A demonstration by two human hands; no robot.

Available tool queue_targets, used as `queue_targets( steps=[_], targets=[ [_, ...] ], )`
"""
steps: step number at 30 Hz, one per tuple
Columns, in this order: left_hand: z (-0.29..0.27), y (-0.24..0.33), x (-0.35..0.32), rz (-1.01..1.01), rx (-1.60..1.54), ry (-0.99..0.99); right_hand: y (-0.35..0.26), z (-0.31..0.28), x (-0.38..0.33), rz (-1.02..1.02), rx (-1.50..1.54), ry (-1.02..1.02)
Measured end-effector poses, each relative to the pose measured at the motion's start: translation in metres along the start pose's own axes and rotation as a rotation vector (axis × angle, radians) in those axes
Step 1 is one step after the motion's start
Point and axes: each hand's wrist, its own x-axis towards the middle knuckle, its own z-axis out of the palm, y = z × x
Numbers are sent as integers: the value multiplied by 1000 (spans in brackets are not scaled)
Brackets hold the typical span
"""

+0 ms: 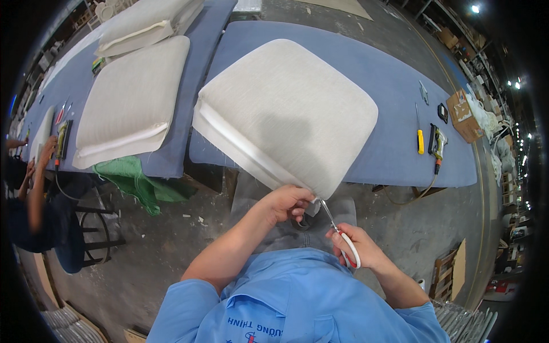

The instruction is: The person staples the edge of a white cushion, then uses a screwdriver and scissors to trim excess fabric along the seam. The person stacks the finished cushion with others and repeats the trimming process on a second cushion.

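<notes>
A light beige fabric-covered cushion (286, 103) rests on the blue padded table, its near corner hanging over the front edge toward me. Along its near left side runs a loose fabric flap with a white strip (234, 137) showing. My left hand (289, 203) pinches the fabric at the near corner. In my right hand (357, 247) is a pair of scissors (348, 248) with white and red handles, its fingers in the loops. The blades reach up to the fabric right beside my left fingers. A shadow falls across the cushion's middle.
On the blue table (394, 154) at right lie a yellow-handled screwdriver (420, 142), a staple gun (437, 143) with a hose and a small black object (442, 112). A cardboard box (463, 116) stands beyond. More cushions (134, 94), a green cloth (134, 180) and another person (34, 211) are at left.
</notes>
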Motion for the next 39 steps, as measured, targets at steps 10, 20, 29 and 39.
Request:
queue_targets(
  steps=[10, 20, 29, 39],
  targets=[
    [10, -9, -5, 75, -7, 56, 5, 10, 0, -48, 44, 56],
    [12, -15, -4, 117, -11, 80, 6, 16, 2, -11, 188, 62],
    [-3, -3, 5, 5, -170, -27, 5, 10, -2, -54, 330, -23],
    [7, -8, 2, 38, -90, 64, 8, 19, 1, -69, 501, -62]
  ],
)
